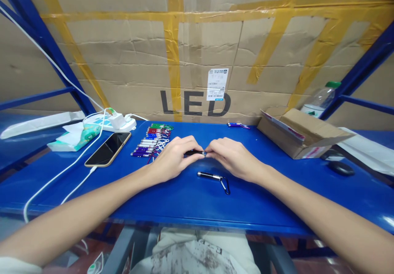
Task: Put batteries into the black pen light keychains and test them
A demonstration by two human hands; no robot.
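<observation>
My left hand [180, 157] is closed in a pinch around a black keychain penlight [190, 153], whose body is partly hidden by the fingers. At its shiny right end, the fingertips of my right hand [230, 157] press together and grip the tip. Whether a separate small part is between them I cannot make out. Just below the hands lies another black-and-silver penlight [209, 176] with a black carabiner clip [227, 185]. Left of my left hand is a row of several penlights [149, 142] in green, red, blue, silver and purple, with clips and white cords.
One blue penlight [234, 125] lies at the table's back edge. An open cardboard box [303, 132], a black mouse [340, 168] and a bottle [321, 97] are at right. A phone [108, 149] on a white cable, tissues [75, 137] and a power strip [127, 124] stand left.
</observation>
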